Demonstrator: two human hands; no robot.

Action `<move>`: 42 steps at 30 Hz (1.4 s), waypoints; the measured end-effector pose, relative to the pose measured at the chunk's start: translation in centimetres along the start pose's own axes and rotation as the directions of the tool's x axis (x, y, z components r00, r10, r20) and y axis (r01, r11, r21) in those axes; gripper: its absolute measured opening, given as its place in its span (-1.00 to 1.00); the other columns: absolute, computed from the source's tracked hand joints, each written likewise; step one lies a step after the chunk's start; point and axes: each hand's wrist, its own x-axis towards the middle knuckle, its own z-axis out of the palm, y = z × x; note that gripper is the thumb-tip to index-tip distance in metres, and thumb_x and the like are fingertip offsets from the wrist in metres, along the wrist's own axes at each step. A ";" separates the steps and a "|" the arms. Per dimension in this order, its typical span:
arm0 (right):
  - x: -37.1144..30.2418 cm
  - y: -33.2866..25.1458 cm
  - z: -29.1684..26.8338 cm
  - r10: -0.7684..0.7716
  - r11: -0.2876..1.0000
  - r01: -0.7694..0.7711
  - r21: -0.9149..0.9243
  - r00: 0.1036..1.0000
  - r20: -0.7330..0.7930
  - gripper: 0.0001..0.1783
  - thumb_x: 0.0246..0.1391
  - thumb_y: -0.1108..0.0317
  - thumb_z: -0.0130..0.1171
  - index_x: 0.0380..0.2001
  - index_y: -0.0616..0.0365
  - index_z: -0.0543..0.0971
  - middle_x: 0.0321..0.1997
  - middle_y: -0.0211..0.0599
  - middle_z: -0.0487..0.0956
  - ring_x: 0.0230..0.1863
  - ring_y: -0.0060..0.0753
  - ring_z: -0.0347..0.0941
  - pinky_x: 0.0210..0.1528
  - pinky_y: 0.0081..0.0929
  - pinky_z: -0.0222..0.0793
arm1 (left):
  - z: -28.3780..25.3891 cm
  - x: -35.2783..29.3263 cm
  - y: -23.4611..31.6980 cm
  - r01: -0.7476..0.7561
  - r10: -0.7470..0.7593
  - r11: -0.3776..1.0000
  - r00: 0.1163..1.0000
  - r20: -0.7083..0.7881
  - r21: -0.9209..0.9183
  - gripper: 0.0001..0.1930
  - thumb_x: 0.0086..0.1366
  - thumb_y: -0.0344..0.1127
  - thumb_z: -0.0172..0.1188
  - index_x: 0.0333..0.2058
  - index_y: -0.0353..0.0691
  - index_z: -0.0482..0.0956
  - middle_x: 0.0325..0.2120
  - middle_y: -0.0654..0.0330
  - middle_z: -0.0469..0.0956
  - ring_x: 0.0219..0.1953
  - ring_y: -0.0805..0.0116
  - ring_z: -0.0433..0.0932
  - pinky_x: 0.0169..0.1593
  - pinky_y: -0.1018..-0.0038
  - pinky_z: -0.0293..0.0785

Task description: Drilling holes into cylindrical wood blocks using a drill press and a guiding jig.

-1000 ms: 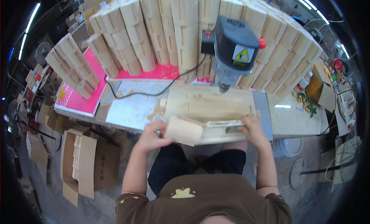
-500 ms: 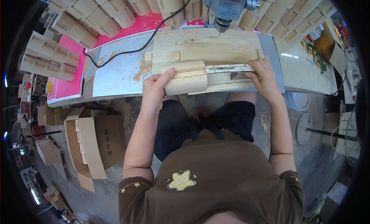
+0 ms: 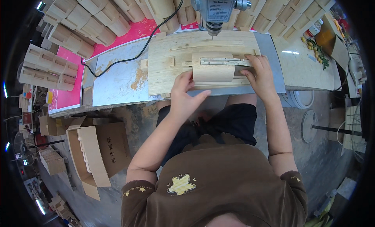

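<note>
A pale wooden block with a rounded top (image 3: 213, 75) lies across the wooden work board (image 3: 160, 74) in front of me. In its slot sits a narrow strip with dark lines (image 3: 220, 61), sticking out to the right. My right hand (image 3: 259, 74) pinches the strip's right end between thumb and fingers. At the block's left end is my left hand (image 3: 186, 95); its fingertips are partly behind the block and its thumb stretches away from them, not gripping. Just beyond the block, a bench drill (image 3: 215, 27) hangs with its thin bit above the board.
Stacks of similar slotted wooden pieces (image 3: 93, 18) line the back and left on pink sheeting (image 3: 67, 95). A black cable (image 3: 146, 45) crosses the bench. On the floor to the left stands an open cardboard box (image 3: 111, 149). Small yellow fruits (image 3: 312, 49) lie at the right.
The rounded wooden block has slid right along the marked strip. My left hand has moved right and its thumb has come off the block. My right hand stays at the strip's end.
</note>
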 end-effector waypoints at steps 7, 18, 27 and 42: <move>4.3 2.0 2.1 0.100 0.995 -0.100 0.011 0.995 -0.030 -0.20 -0.27 0.48 0.33 0.13 0.03 0.26 -0.10 -0.22 0.52 0.04 -0.06 0.35 0.25 -0.05 0.04 | 0.4 3.7 -2.8 -0.118 0.151 0.759 0.989 0.003 0.640 -0.15 -0.27 -0.12 0.45 0.08 -0.19 0.35 -0.19 0.11 0.42 -0.07 0.13 0.32 0.04 0.21 0.06; 8.4 0.6 -0.8 0.222 0.591 -0.042 0.806 0.969 -0.113 -0.24 -0.15 0.48 0.30 0.16 0.09 0.22 0.06 -0.32 0.43 0.18 -0.39 0.22 0.11 -0.34 0.22 | -2.1 5.9 -5.2 -0.139 0.159 0.776 0.987 0.023 0.615 -0.35 -0.22 -0.17 0.43 -0.04 -0.06 0.51 -0.46 0.31 0.43 -0.24 0.25 0.34 -0.08 0.30 0.11; 21.2 -5.5 -9.5 0.020 0.999 -0.031 -0.025 0.938 -0.346 -0.54 0.17 0.06 -0.19 -0.31 0.24 0.53 -0.32 0.10 0.55 -0.22 0.07 0.48 -0.14 -0.23 0.35 | -1.9 5.9 -5.5 -0.141 0.160 0.769 0.987 0.025 0.624 -0.38 -0.21 -0.17 0.42 -0.04 0.00 0.51 -0.51 0.28 0.40 -0.37 0.26 0.41 -0.17 0.33 0.18; 6.7 -6.1 -2.1 0.070 0.984 0.030 0.178 0.844 -0.532 -0.74 0.03 0.50 0.05 -0.17 0.24 0.55 -0.50 -0.18 0.55 -0.57 -0.30 0.42 -0.47 -0.50 0.32 | -1.9 6.1 -4.8 -0.122 0.147 0.789 0.989 0.008 0.603 -0.49 -0.22 -0.22 0.43 -0.18 -0.05 0.56 -0.55 0.28 0.42 -0.43 0.26 0.43 -0.25 0.33 0.26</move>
